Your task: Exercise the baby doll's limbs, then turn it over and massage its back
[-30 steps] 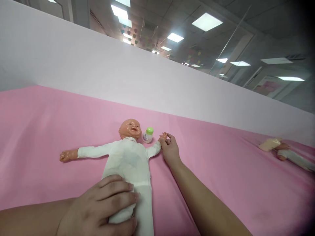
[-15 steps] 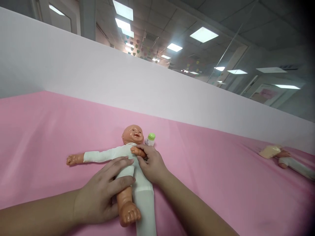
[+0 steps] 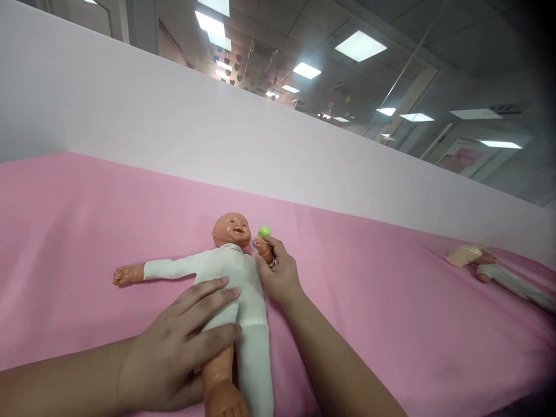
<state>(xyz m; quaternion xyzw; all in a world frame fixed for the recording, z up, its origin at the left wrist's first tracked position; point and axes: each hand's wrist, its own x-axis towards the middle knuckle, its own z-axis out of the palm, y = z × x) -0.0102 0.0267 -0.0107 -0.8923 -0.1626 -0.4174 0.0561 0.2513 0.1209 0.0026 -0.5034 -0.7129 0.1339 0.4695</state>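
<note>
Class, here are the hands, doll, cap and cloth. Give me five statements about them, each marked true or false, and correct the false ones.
1. The left hand touches the doll. True.
2. The doll lies face down. False: it lies face up.
3. A green cap shows just beyond the right hand. True.
4. The right hand holds nothing. False: it holds one of the doll's arms.
5. The cloth is blue. False: it is pink.

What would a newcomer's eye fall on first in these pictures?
Probably the white-clothed doll lying on the pink sheet, lower middle, one leg under the left hand and one arm in the right hand. Next, the bright green cap beside the doll's head.
</note>
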